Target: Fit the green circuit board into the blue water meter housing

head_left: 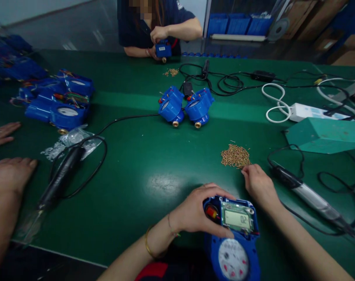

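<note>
A blue water meter (234, 242) with an open electronics box and a small LCD screen lies at the table's near edge. My left hand (199, 212) is wrapped round the top left of that box, holding it. My right hand (258, 183) reaches to the edge of a pile of small brass screws (235, 156), its fingertips pinched together at the pile; whether a screw is between them is too small to see.
An electric screwdriver (312, 199) with a black cable lies to the right, another screwdriver (60, 179) to the left. Two blue meters (185, 106) stand mid-table, several more (59, 101) at the left. Another person's hands (7, 171) rest at the left; a person opposite holds a meter (163, 49).
</note>
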The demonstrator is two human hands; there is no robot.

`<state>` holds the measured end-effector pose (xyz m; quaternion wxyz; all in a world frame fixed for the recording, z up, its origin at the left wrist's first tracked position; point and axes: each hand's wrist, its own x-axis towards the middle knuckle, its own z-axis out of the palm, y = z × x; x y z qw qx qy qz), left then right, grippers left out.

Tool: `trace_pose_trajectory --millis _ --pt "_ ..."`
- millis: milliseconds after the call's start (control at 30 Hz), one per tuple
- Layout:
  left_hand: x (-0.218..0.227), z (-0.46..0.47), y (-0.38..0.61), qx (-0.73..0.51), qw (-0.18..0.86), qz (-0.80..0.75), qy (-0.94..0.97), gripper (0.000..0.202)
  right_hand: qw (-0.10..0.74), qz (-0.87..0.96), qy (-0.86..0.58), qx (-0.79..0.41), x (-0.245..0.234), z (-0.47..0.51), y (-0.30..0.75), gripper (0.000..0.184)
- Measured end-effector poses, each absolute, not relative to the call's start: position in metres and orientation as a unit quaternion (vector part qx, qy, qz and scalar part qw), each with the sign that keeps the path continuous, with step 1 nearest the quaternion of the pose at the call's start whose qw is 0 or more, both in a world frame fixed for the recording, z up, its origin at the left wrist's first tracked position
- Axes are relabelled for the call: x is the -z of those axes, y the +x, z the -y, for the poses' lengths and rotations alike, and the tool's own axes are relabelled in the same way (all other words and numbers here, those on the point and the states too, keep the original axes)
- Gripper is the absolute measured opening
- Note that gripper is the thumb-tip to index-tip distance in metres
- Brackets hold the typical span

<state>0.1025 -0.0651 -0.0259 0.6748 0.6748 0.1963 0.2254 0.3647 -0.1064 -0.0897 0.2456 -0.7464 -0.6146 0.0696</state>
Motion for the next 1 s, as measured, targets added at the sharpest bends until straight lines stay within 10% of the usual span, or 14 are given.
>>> trace_pose_trajectory --millis 467,733,1000 --pt "0.028 0.071 0.105 -0.252 0.669 -0.155 0.682 0.055 0.282 0.58 -0.596 -0.478 -0.044 0.095 0.344 0.031" --pt "0.026 0.074 0.102 -0.19 0.696 -0.226 0.654 0.09 0.172 0.541 -0.546 -0.616 -0.044 0.079 0.334 0.034" --pt "0.027 0.072 0.103 -0.179 0.697 -0.224 0.657 0.08 0.13 0.608 -0.496 -0.607 -0.029 0.069 0.319 0.034"
